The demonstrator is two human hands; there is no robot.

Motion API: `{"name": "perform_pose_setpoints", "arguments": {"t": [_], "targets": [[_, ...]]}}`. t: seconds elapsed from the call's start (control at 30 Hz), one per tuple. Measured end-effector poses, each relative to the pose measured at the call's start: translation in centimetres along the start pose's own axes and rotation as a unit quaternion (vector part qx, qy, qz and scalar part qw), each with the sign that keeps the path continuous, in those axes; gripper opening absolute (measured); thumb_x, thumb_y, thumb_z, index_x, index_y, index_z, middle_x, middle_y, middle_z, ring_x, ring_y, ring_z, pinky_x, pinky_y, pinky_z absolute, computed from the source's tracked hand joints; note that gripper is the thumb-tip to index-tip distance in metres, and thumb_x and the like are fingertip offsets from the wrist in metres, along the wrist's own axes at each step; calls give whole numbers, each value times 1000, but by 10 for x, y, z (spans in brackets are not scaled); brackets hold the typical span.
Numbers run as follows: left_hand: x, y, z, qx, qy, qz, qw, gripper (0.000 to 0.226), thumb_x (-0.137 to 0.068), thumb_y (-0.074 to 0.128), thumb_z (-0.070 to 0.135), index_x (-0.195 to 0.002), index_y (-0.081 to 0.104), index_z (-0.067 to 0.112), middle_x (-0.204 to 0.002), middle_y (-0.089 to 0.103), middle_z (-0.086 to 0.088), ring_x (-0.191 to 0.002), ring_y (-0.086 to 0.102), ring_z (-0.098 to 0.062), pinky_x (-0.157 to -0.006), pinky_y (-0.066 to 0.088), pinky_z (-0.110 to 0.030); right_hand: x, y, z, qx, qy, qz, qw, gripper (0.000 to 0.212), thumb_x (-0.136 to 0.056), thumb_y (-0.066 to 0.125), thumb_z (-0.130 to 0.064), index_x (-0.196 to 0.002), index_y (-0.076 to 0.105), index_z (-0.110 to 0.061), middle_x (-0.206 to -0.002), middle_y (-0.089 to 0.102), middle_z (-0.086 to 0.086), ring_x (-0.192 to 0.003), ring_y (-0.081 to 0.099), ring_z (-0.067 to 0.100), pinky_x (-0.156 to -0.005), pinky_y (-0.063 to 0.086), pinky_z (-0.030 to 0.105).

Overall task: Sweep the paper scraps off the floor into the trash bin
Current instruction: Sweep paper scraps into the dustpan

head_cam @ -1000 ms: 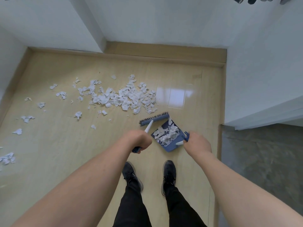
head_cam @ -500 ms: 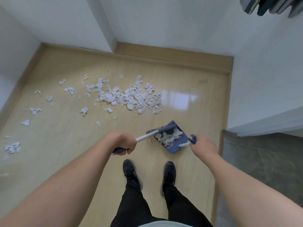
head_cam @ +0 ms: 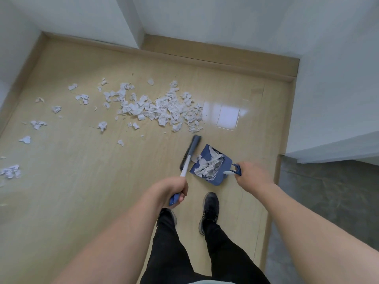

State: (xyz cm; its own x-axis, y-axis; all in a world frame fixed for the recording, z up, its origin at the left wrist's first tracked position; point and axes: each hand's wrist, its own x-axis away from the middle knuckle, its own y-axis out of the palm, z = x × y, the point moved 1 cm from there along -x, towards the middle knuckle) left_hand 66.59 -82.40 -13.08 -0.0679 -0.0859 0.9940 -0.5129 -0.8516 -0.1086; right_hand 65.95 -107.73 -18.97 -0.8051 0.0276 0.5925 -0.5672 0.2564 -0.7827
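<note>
My left hand [head_cam: 173, 190] grips the white-and-blue handle of a broom [head_cam: 189, 154], whose dark bristle head stands just left of the dustpan. My right hand [head_cam: 251, 176] holds the handle of a blue dustpan [head_cam: 217, 177] that carries a heap of white paper scraps. A large pile of paper scraps [head_cam: 164, 108] lies on the wooden floor beyond the broom, and loose scraps [head_cam: 38, 124] are scattered further left. No trash bin is in view.
White walls enclose the floor at the back, left and right, with a wooden skirting board [head_cam: 221, 54] along them. Grey flooring [head_cam: 328, 201] begins at the right. My two black shoes [head_cam: 209, 210] stand just below the dustpan.
The broom has swung off the dustpan's mouth to its left side, its head now pointing away from me. The dustpan with its scraps stays in my right hand.
</note>
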Motion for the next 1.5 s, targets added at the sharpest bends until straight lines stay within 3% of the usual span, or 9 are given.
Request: {"name": "perform_pose_setpoints", "arguments": {"t": [0.3, 0.53, 0.77, 0.87, 1.0, 1.1, 1.3, 1.5], "targets": [[39, -65, 0, 6, 21, -1, 1000, 6, -84, 51, 9, -89, 48, 8, -52, 45, 0, -37, 39, -8, -36, 29, -15, 7, -23, -53, -67, 14, -2, 998, 9, -84, 53, -20, -76, 50, -19, -78, 54, 2, -72, 50, 28, -58, 35, 28], [43, -126, -18, 92, 35, 52, 994, 3, -86, 50, 9, -87, 47, 10, -53, 44, 1, -36, 39, -8, -37, 29, -13, -7, -39, -124, -73, -7, 9, 997, 7, -87, 50, -20, -81, 54, -18, -78, 54, 2, -73, 52, 28, -58, 37, 28], [26, -232, -35, 197, 37, 78, 977, 7, -87, 46, 8, -81, 45, 10, -52, 45, 0, -43, 40, -9, -43, 34, -17, -33, -49, -216, -74, 3, 11, 997, 16, -87, 54, -22, -72, 49, -20, -72, 54, 1, -66, 53, 25, -44, 27, 25], [10, -290, -43, 216, 28, 92, 972, 10, -88, 46, 9, -78, 45, 11, -51, 45, 0, -43, 40, -8, -38, 35, -16, -48, -57, -260, -63, 12, 14, 998, 25, -85, 56, -18, -65, 42, -24, -70, 53, 0, -65, 53, 24, -43, 28, 26], [-19, -361, -51, 221, 3, 95, 971, 10, -87, 46, 9, -77, 46, 11, -52, 45, 0, -41, 38, -9, -32, 33, -11, -73, -59, -319, -45, 15, 9, 999, 10, -86, 54, -17, -76, 52, -17, -76, 57, 2, -70, 56, 26, -46, 30, 27], [-38, -393, -44, 209, -19, 83, 974, 15, -85, 45, 8, -71, 45, 12, -47, 44, 1, -34, 37, -8, -32, 33, -10, -87, -53, -349, -34, 14, 4, 999, 7, -86, 55, -19, -80, 53, -15, -77, 58, 3, -69, 56, 25, -47, 32, 27], [-47, -400, -17, 168, -23, 15, 985, 17, -83, 43, 6, -67, 46, 11, -43, 42, 1, -29, 35, -7, -30, 32, -11, -95, -55, -375, -14, 10, 12, 1000, 24, -88, 54, -22, -67, 43, -22, -62, 50, -2, -55, 47, 22, -44, 30, 26], [-34, -420, -14, 148, -24, -5, 989, 17, -82, 46, 8, -65, 43, 12, -43, 41, 1, -30, 33, -8, -31, 30, -11, -96, -77, -366, -38, 52, 23, 998, 20, -87, 54, -23, -69, 47, -20, -64, 50, -2, -61, 50, 24, -46, 31, 27]]}}
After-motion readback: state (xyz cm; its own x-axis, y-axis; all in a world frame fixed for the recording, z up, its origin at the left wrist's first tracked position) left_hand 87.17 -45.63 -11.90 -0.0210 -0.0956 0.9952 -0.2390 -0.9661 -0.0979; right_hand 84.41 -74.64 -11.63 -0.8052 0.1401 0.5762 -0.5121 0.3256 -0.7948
